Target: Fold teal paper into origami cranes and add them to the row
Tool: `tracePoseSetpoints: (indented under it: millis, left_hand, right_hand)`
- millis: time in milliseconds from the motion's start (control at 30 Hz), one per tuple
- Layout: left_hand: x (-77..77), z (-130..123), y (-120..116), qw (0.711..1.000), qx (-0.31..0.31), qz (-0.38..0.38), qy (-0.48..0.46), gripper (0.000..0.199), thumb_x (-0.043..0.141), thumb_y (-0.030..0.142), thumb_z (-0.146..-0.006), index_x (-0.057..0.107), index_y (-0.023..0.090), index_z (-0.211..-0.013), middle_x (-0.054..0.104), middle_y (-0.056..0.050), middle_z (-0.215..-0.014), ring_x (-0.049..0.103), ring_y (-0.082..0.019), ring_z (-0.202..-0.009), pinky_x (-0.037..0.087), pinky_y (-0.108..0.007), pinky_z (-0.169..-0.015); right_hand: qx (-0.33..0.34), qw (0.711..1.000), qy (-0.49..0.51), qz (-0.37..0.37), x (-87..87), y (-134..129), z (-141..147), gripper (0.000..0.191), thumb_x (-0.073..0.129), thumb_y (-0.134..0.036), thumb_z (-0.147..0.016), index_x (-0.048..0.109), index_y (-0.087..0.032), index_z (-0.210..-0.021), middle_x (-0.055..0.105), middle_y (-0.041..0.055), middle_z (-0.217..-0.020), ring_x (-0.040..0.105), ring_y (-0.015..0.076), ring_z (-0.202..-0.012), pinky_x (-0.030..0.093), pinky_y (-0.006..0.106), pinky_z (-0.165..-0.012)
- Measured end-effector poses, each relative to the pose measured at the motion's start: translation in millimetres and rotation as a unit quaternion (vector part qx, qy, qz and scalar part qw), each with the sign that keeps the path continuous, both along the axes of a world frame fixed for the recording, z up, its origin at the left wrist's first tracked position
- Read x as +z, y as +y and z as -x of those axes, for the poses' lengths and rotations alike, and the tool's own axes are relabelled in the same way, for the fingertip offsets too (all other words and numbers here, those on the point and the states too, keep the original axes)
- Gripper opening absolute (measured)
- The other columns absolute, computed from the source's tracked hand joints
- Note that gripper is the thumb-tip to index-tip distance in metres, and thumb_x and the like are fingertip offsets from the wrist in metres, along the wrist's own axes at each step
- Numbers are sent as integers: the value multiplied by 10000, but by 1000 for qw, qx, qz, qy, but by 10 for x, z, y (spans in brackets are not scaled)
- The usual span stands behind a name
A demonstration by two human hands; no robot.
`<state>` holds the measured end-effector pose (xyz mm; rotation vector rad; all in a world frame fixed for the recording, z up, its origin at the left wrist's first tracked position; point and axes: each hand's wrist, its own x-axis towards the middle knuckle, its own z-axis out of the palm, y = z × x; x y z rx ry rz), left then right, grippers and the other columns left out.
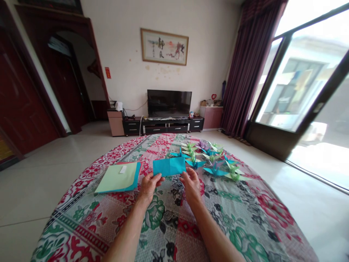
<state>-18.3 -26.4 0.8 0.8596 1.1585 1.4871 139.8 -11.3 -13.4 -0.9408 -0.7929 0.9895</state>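
A blue paper rectangle (169, 166), with a faint crease down its middle, is held up over the patterned tablecloth. My left hand (149, 185) pinches its lower left corner between thumb and fingers. At its lower right corner, my right hand (191, 184) grips the edge with thumb and fingertips. To the left lies a stack of square paper sheets (117, 178), pale green on top with blue and red beneath, bearing a small white piece (123, 169). Several folded paper cranes (215, 168) in green, blue and purple stand beyond my right hand.
The round table (174, 225) is covered by a floral cloth. Past its far edge, a television (169, 103) stands on a low black cabinet (166, 126). A dark red curtain (242, 72) and glass door are at the right, wooden doors at the left.
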Motion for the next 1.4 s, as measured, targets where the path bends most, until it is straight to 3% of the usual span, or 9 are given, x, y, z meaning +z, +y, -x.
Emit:
tracePoseSetpoints:
  millis: [133,267,467,933,1033,1233,1400]
  left_hand:
    - [-10,5,4,1000,-2,-2,-4,314,718,307,-583,634,117,-818,693,-44,-714,662,-155,-670,482,-200,-535]
    - [-18,9,21,1000,-4,-3,-29,322,714,301,-598,627,122,-852,701,-62,-783,673,-174,-704,492,-209,-541]
    - [-55,4,25,999,-18,-19,41,297,674,302,-633,641,132,-874,709,-70,-820,671,-197,-757,501,-243,-589]
    - [-38,36,41,992,-21,-20,121,156,577,214,-600,637,140,-723,678,-34,-611,663,-212,-696,480,-264,-588]
    - [-21,15,28,997,-16,-28,70,212,617,227,-603,625,148,-800,689,-28,-690,666,-198,-701,479,-247,-573]
    - [1,-7,27,992,-45,-14,-121,332,712,212,-559,551,173,-846,674,6,-758,674,-168,-692,470,-201,-521]
    - [-12,-23,23,991,-24,-41,-125,401,737,230,-566,529,193,-906,670,5,-791,678,-169,-722,469,-188,-513]
  right_hand:
    - [74,991,114,12,35,-33,11,389,750,-327,-587,577,-193,-909,641,6,-834,626,133,-695,522,235,-601]
    - [117,978,171,24,44,-56,11,399,779,-279,-564,567,-203,-893,642,-11,-802,636,126,-689,520,219,-598]
    - [99,990,104,5,-1,-42,17,392,753,-314,-600,557,-216,-925,629,-17,-805,629,127,-693,511,224,-587]
    - [75,997,-9,-6,29,-70,-15,270,654,-344,-633,597,-187,-845,630,0,-759,603,149,-714,495,245,-611]
    - [65,998,-19,-3,37,-82,-21,242,644,-338,-631,603,-184,-813,626,-4,-729,591,142,-687,491,243,-610]
    - [84,996,9,1,61,-103,-10,199,644,-312,-619,595,-191,-769,621,-12,-691,593,141,-671,492,240,-610]
    - [90,995,42,1,60,-92,7,223,660,-338,-631,596,-196,-791,637,-11,-730,611,143,-690,501,248,-626]
